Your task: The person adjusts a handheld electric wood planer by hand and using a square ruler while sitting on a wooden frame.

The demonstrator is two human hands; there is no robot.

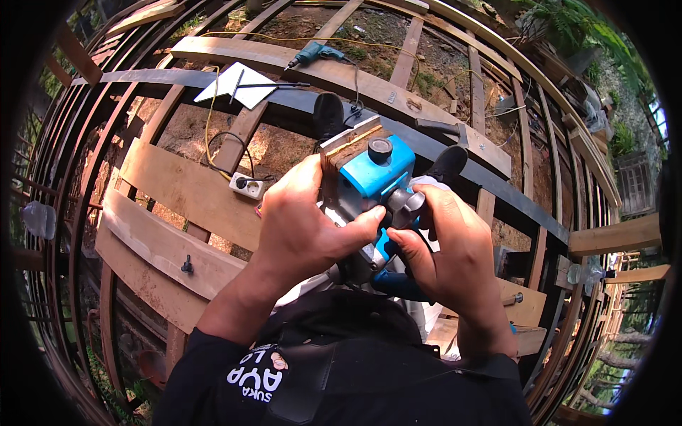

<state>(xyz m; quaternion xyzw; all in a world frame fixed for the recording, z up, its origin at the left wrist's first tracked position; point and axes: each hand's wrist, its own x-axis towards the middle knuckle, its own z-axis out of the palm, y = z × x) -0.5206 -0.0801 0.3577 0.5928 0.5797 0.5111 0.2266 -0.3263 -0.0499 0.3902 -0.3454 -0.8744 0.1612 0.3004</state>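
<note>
In the head view I hold a blue and silver power tool [374, 170] with a black top knob [379, 149] and a wooden-edged plate at its far side. My left hand [298, 227] is closed round its left side, thumb reaching toward the middle. My right hand [447, 255] pinches at a grey-black knob [406, 204] on the tool's right. Past the tool my two dark shoes [329, 113] show. A white power socket [246, 186] with cords lies to the left, and a small dark bolt-like piece [187, 264] rests on a board below it.
Timber joists [407, 50] form an open frame over dirt, crossed by a dark beam [533, 213]. A teal drill [316, 53], white paper [231, 89] with dark rods, and a hatchet-like tool [440, 126] lie ahead. Loose boards [163, 177] are at left; plastic bottles [39, 220] sit at the sides.
</note>
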